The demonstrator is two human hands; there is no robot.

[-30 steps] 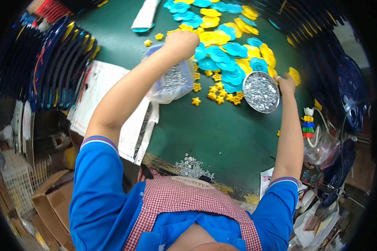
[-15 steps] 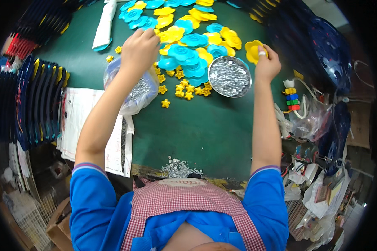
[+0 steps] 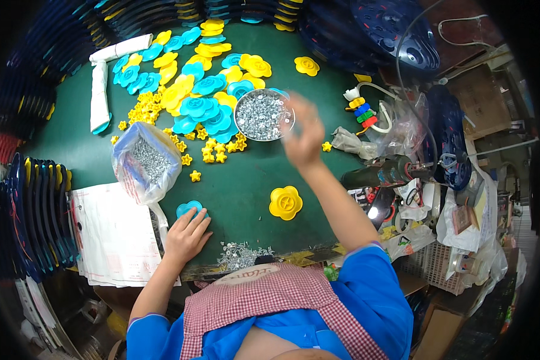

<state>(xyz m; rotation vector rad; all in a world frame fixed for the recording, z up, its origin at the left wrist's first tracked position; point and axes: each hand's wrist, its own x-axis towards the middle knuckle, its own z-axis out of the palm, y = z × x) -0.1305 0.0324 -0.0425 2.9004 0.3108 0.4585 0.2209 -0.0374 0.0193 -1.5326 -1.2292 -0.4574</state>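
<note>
My left hand (image 3: 186, 236) lies flat near the front of the green table, open, its stretched fingertips at the edge of a blue flower-shaped plastic piece (image 3: 189, 208). My right hand (image 3: 305, 133) is smeared by motion over the right rim of a round metal tin (image 3: 259, 113) full of small silvery screws. What its fingers do there is hidden by the blur. On the table between me and the tin lies a yellow flower-shaped piece (image 3: 285, 203), face up. Behind the tin spreads a pile of blue flower pieces (image 3: 199, 108) and yellow flower pieces (image 3: 178, 90).
A plastic-lined tub (image 3: 152, 159) of small metal parts stands left of the tin, beside small yellow stars (image 3: 144, 109). Loose screws (image 3: 243, 255) lie along the front edge. White papers (image 3: 111, 234) are at left. Dark blue stacked parts (image 3: 42, 210) line the sides.
The yellow flower piece from my right hand now lies on the table. My left hand has come back from the pile to a blue piece. My right hand has moved to the tin; the view has shifted.
</note>
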